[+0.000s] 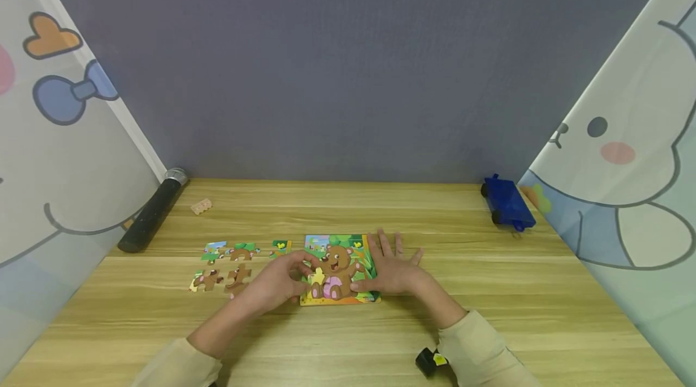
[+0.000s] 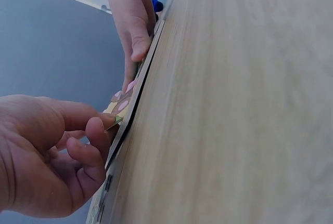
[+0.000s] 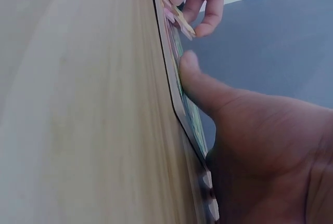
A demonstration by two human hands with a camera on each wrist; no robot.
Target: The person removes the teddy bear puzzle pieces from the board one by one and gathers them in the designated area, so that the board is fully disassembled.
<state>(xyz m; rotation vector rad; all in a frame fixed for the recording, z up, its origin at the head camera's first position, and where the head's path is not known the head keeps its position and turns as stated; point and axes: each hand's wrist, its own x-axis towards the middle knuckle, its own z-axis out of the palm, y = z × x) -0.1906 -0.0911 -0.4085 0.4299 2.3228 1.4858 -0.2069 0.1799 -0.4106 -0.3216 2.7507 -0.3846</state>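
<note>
A bear jigsaw puzzle board [image 1: 339,272] lies flat on the table in the head view. My left hand [image 1: 280,278] is over its left side and pinches a puzzle piece [image 3: 182,22] between thumb and fingers. That piece is tilted up from the board in the right wrist view. Spread fingers of my right hand [image 1: 393,269] rest along the board's right edge, the thumb lying over the picture. Left of the board lie several loose puzzle pieces [image 1: 237,278], some with brown bear parts. Another loose piece [image 1: 281,247] with a yellow figure sits just behind my left hand.
On the wooden table [image 1: 489,296] a black microphone [image 1: 152,212] leans at the far left, near a small pinkish block [image 1: 202,206]. A blue toy cart [image 1: 507,201] stands at the far right. A grey wall [image 1: 348,73] rises behind. Near my right sleeve is a black object [image 1: 426,363].
</note>
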